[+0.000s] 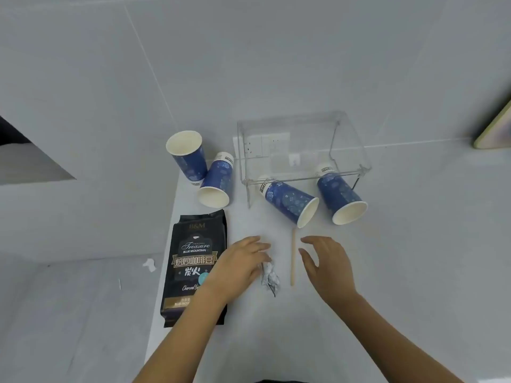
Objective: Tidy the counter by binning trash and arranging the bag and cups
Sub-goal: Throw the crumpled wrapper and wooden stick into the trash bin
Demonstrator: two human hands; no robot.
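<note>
A black coffee-bean bag (193, 261) lies flat at the counter's left edge. One blue paper cup (188, 156) stands upright at the back left; another cup (217, 181) lies on its side against it. Two more cups (290, 201) (341, 193) lie tipped under a clear acrylic stand (301, 150). A crumpled foil wrapper (269, 277) and a wooden stir stick (293, 257) lie between my hands. My left hand (237, 265) rests over the bag's right edge, fingertips touching the wrapper. Right of the stick hovers my right hand (326, 265), fingers spread and empty.
The white counter (401, 272) ends just left of the bag, with grey floor (69, 313) below and a white paper scrap (149, 264) on it. A tiled wall with sockets stands behind the stand. A framed edge (495, 128) shows at the far right.
</note>
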